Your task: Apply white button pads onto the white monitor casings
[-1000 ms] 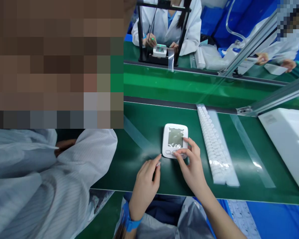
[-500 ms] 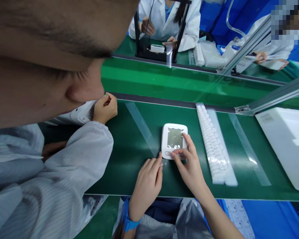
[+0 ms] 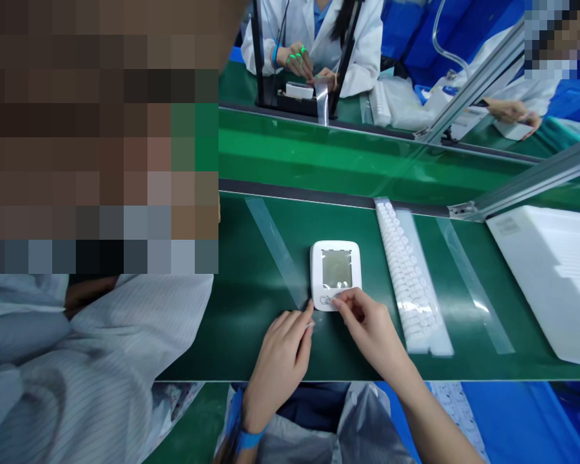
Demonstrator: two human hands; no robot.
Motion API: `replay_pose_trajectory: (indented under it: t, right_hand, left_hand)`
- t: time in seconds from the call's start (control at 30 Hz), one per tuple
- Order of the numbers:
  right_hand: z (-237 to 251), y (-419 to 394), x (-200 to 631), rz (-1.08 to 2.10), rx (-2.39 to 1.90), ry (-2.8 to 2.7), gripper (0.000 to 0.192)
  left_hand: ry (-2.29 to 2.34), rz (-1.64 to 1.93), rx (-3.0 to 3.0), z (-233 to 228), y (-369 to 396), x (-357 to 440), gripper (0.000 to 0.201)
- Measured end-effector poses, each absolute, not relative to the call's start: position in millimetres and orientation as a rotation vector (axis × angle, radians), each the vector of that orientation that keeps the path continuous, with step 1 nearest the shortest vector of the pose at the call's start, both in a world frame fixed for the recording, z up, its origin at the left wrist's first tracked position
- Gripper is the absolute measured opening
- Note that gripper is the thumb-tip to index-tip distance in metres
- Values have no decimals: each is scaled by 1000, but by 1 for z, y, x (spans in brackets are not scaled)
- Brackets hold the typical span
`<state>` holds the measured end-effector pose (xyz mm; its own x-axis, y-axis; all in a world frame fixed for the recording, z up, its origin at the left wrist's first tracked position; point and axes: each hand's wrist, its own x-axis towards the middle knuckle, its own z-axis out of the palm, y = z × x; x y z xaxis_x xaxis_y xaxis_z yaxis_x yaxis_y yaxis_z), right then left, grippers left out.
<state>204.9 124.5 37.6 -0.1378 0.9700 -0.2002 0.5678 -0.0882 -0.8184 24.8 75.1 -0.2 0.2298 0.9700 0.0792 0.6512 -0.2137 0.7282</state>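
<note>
- Device [image 3: 336, 274]: small white unit with a grey screen, lying flat on the green bench [image 3: 270, 335], just left of the strip of white parts.
- My right hand [image 3: 373, 330]: fingertips [image 3: 341, 303] pinched at the device's near edge, by the button row. I cannot tell whether something small is held between them; the device itself is not gripped.
- My left hand [image 3: 281, 361]: resting on the bench just below the device's near-left corner, fingers loosely curled, clasping nothing; the index tip is just beside the corner. Blue wrist strap [image 3: 244, 438] on this arm.
- Strip [image 3: 408, 280]: long clear tray of white parts, running away from me, right of the device.
- White tray [image 3: 551, 270]: far right, well apart from the device.
- Clear tape [image 3: 276, 248] on the bench, left of the device.
- Co-worker's striped sleeve [image 3: 125, 348] at left; another person in a white coat [image 3: 362, 45] across the conveyor [image 3: 319, 151].
</note>
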Motion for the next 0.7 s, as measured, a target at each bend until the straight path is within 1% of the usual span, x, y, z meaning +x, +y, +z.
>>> replay_pose_trajectory:
  t: [0.27,0.7]
  right_hand:
    - [30,132,196,1146,-1741,-1646,31]
    - [28,131,192,1106,-1754,-1617,30]
  left_hand:
    - [1474,749,1950,-1,75,25,45]
    - [1479,766,1979,-3,76,24,44]
